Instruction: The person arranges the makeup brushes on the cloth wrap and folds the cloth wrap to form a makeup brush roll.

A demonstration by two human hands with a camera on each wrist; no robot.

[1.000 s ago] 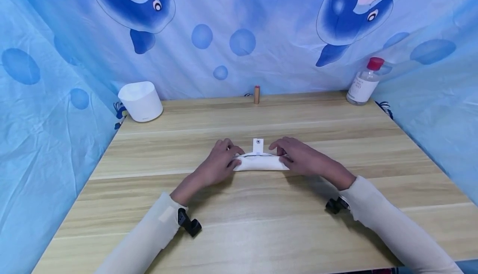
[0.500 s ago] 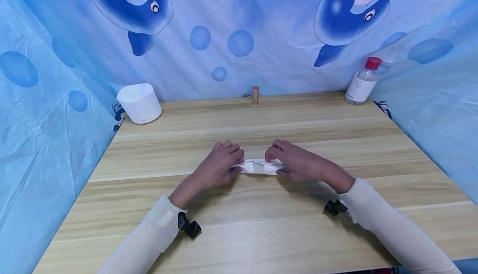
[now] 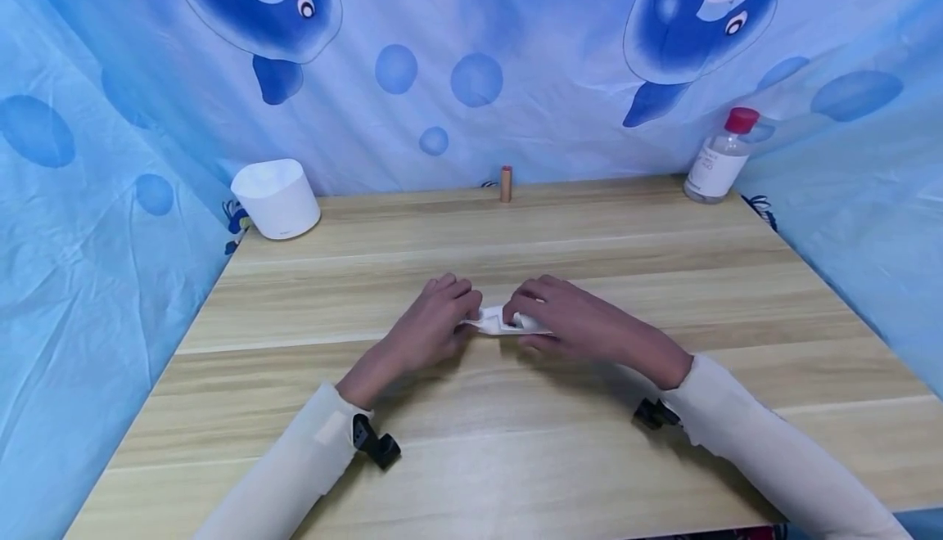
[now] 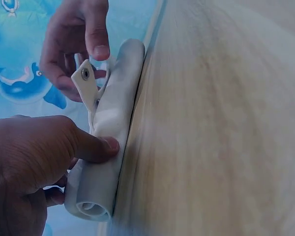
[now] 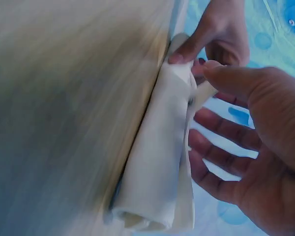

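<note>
A rolled-up white sheet (image 4: 108,118), smooth like soft leather, lies on the table between both hands, its coiled end showing in the left wrist view. My left hand (image 3: 436,319) pinches it near one end, thumb on top and fingers behind. From the roll's middle rises a short strap (image 4: 87,81) with a metal snap. Around that strap is my right hand (image 3: 582,319), its index finger behind it and its thumb apart from the snap. The other fingers of that hand are loosely bent beside the roll (image 5: 155,142). The strap's tip is partly hidden in the right wrist view.
At the back left of the wooden table (image 3: 471,442) stands a white cup-like container (image 3: 277,200). A small brown tube (image 3: 506,185) stands upright at the back edge. A clear bottle with a red cap (image 3: 718,159) is at the back right. Blue dolphin curtains surround the table.
The strap stood up from the roll, then folded down toward me. My right hand has moved left along the roll to the strap. My left hand keeps its grip near the end.
</note>
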